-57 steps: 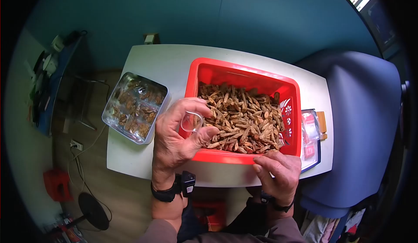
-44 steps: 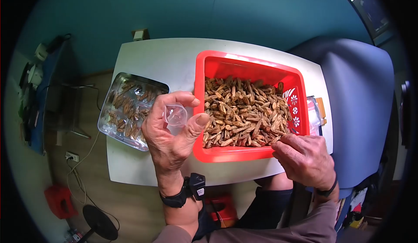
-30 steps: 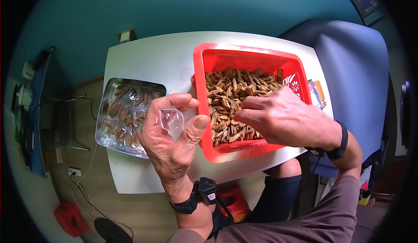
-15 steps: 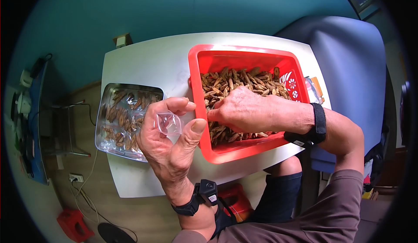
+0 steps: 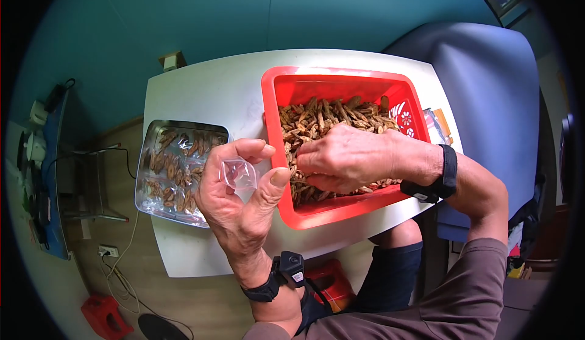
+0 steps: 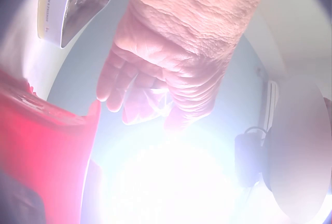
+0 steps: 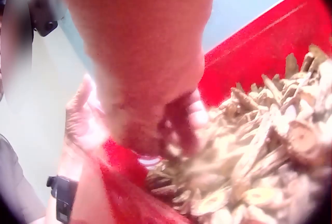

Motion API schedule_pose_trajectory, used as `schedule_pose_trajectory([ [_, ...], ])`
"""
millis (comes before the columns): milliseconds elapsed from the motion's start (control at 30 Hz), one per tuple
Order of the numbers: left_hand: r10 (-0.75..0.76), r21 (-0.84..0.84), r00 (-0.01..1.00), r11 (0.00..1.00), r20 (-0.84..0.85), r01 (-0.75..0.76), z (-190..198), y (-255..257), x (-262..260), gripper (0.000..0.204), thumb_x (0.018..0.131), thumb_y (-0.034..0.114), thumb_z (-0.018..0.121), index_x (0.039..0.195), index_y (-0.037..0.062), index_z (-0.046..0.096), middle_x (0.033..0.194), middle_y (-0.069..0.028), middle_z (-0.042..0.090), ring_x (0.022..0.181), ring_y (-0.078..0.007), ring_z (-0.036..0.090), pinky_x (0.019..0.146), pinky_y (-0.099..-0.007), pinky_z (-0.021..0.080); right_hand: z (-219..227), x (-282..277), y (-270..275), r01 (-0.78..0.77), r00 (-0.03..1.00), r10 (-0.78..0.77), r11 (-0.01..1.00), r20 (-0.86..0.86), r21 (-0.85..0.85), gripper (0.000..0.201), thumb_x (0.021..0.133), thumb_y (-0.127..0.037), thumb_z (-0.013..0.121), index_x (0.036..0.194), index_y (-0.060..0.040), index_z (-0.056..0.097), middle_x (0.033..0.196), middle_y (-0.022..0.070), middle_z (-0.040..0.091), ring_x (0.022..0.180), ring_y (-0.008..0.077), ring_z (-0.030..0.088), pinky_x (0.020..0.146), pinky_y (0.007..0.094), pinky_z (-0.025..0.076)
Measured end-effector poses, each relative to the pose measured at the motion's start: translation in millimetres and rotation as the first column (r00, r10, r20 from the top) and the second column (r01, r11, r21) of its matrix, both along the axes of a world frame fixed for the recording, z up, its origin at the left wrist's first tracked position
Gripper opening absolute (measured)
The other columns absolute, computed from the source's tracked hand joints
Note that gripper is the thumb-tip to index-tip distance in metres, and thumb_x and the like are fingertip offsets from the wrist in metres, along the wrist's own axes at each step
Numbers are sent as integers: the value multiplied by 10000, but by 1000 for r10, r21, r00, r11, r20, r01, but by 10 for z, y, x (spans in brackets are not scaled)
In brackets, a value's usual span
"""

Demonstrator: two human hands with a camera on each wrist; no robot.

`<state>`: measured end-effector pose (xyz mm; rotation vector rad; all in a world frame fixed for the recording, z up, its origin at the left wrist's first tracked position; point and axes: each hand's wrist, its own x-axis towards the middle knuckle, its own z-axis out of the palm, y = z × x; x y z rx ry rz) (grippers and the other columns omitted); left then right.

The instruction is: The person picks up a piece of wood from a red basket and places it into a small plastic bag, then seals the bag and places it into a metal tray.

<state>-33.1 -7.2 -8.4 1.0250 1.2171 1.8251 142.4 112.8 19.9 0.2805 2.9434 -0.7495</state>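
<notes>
In the head view my left hand (image 5: 237, 197) holds a small clear plastic bag (image 5: 239, 174) with its mouth spread, fingers and thumb curved around it. That bag (image 6: 148, 102) shows between the fingers in the left wrist view. My right hand (image 5: 347, 157) is inside the red plastic basket (image 5: 271, 120), palm down, fingers curled into a heap of brown dried root slices (image 5: 320, 117). In the right wrist view those slices (image 7: 249, 146) lie right at its fingers. I cannot tell whether the right fingers hold any slices, as the fingertips are hidden.
A metal tin (image 5: 144, 181) at the left of the white table (image 5: 207, 87) holds several clear bags of slices. Beyond the basket's right end lie clear packets (image 5: 434, 127) and an orange-brown block (image 5: 446, 125). A blue-covered piece of furniture (image 5: 487, 108) stands at the right.
The right hand has moved from the basket's front edge over the slices to its left part, and lately drawn slightly back. The left hand keeps the bag, its mouth now spread. The view has shifted.
</notes>
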Motion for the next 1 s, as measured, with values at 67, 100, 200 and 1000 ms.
schedule_pose_trajectory([
  [67, 7, 6, 1000, 1000, -3, -7, -9, -9, 18, 463, 735, 263, 899, 1028, 12, 642, 943, -48, 684, 832, -112, 586, 773, -259, 488, 94, 77, -6, 43, 999, -44, 998, -31, -44, 144, 841, -116, 627, 863, 24, 600, 735, 168, 598, 721, 326, 656, 608, 458, 500],
  [100, 14, 8, 1000, 1000, -11, -14, -6, -13, 25, 460, 736, 263, 898, 1026, 15, 642, 942, -47, 684, 827, -108, 586, 767, -256, 489, 137, 119, -26, 217, 975, -222, 957, -2, -192, 163, 852, -133, 630, 879, 27, 614, 733, 168, 612, 692, 314, 646, 606, 437, 498],
  [200, 6, 9, 999, 1000, -38, -6, 42, -27, 49, 457, 735, 265, 898, 1026, 20, 644, 936, -42, 686, 809, -101, 584, 754, -252, 488, 297, 279, -103, 546, 811, -566, 643, 146, -537, 301, 948, -274, 592, 916, 16, 665, 700, 108, 639, 591, 174, 617, 587, 345, 491],
  [1000, -140, 3, 770, 983, -623, 181, 143, 133, 753, 384, 633, 68, 859, 936, 35, 627, 895, -131, 647, 878, -333, 636, 775, -423, 520, 33, 956, -791, -80, -39, -972, 235, -232, -969, 131, 894, -66, 655, 981, 29, 634, 803, 159, 698, 453, 129, 592, 419, 219, 480],
])
